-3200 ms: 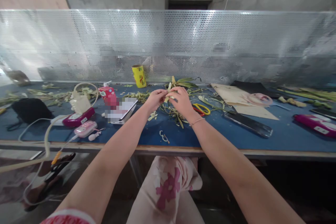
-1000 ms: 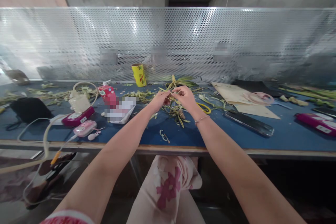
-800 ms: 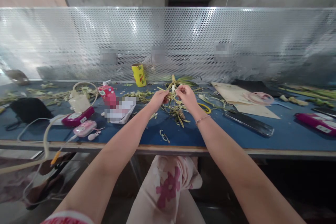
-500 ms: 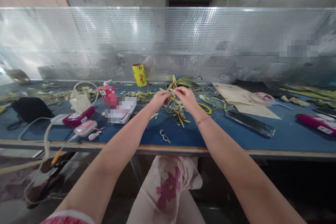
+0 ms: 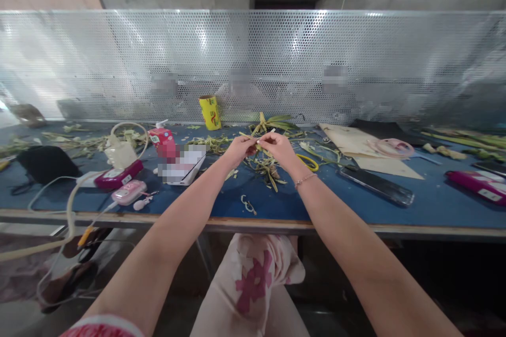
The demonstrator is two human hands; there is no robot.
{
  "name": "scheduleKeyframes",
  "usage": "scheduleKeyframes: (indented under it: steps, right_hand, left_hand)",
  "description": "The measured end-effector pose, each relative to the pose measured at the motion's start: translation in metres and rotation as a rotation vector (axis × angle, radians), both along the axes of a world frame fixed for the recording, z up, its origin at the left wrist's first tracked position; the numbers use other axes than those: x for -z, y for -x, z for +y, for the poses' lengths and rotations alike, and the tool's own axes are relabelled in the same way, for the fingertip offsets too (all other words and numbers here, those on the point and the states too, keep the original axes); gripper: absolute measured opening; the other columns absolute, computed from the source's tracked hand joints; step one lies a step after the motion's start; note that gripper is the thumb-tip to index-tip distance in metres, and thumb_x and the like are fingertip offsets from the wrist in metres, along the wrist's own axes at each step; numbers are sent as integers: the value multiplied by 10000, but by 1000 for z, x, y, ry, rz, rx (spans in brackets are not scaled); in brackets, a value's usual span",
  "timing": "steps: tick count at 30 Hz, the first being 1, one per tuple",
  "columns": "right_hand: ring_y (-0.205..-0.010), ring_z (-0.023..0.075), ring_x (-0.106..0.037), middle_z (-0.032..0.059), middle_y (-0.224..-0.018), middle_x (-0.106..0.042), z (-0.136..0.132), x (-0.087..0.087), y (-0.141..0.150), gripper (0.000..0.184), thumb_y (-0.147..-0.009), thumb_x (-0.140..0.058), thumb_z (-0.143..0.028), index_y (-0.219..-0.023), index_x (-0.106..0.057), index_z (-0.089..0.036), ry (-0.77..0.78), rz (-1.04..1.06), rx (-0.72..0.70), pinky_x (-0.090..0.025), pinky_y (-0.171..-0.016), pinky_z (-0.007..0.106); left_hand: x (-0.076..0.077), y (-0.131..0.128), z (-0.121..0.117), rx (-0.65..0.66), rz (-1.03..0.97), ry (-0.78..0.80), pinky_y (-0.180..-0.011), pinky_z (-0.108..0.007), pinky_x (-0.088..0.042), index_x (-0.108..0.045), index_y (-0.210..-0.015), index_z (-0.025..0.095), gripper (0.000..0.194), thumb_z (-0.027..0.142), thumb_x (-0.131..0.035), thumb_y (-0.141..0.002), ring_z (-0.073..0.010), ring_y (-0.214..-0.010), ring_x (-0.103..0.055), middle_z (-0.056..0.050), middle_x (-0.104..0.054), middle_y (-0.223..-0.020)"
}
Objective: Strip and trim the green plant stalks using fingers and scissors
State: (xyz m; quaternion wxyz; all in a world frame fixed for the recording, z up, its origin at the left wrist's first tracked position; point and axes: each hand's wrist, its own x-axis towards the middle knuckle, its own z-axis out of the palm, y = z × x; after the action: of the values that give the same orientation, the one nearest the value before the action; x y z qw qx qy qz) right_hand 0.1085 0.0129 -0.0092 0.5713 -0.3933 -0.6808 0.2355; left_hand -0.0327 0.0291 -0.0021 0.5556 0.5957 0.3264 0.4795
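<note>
My left hand (image 5: 241,150) and my right hand (image 5: 278,147) meet over the blue table, fingertips pinched together. Between them is a thin pale plant strip (image 5: 259,141), mostly covered by the fingers, and its exact kind is too small to make out. Just under the hands lies a loose pile of dry green plant scraps (image 5: 269,171). Behind the fingers, a bundle of split green stalks (image 5: 272,125) rests on the table. A yellow ring, perhaps a roll of tape (image 5: 307,162), is beside my right wrist.
A yellow can-shaped wrapper (image 5: 210,113) stands before the perforated metal screen (image 5: 253,52). Left are a red drink carton (image 5: 163,141), a white phone-like device (image 5: 184,166) and a pink charger (image 5: 128,192) with cables. A dark phone (image 5: 377,186) and brown paper (image 5: 351,142) lie right.
The hands have drawn slightly closer together, with the right fingertips a little lower and further left. A pale tip now shows above the right fingers. The table items have stayed put.
</note>
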Motion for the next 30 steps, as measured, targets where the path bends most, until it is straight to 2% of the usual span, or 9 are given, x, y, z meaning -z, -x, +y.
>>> scheduleKeyframes:
  steps: [6, 13, 17, 22, 30]
  right_hand:
    - [-671, 129, -548, 16, -711, -605, 3, 2, -1, 173, -659, -612, -336, -720, -586, -176, -17, 34, -2, -451, -657, 280]
    - [-613, 107, -508, -1, -686, -579, -2, 0, 1, 205, -687, -579, -378, -746, -575, -181, 44, 101, -15, -423, -595, 252]
    - [-599, 106, -494, -5, -679, -570, -2, 1, 1, 233, -691, -582, -407, -758, -573, -183, 26, 80, -45, -409, -581, 253]
    - [-644, 115, -511, -9, -697, -559, -3, 0, 1, 231, -659, -629, -389, -716, -530, -188, -28, 35, -53, -424, -640, 270]
    - [-659, 120, -517, -6, -733, -555, -9, -4, 3, 234, -628, -654, -340, -721, -500, -190, -12, 14, -70, -419, -639, 275]
  left_hand:
    - [-1, 0, -1, -26, 17, 14, -555, -211, -386, -573, -625, 113, 173, 264, -647, -665, -54, -492, -479, 14, -533, -524]
    - [-2, 0, -3, 15, 8, -9, -557, -211, -378, -536, -637, 130, 176, 270, -638, -669, -55, -500, -480, 29, -510, -534]
    - [-2, -1, -4, 36, 2, -18, -548, -211, -369, -535, -669, 134, 169, 274, -629, -669, -55, -497, -475, 34, -503, -545]
    - [0, -1, -3, 80, -10, -64, -544, -200, -365, -532, -686, 134, 192, 287, -645, -657, -49, -504, -464, 37, -495, -556]
    - [2, -1, -1, 130, -4, -102, -531, -185, -353, -547, -676, 117, 234, 315, -668, -656, -34, -517, -433, 32, -485, -587]
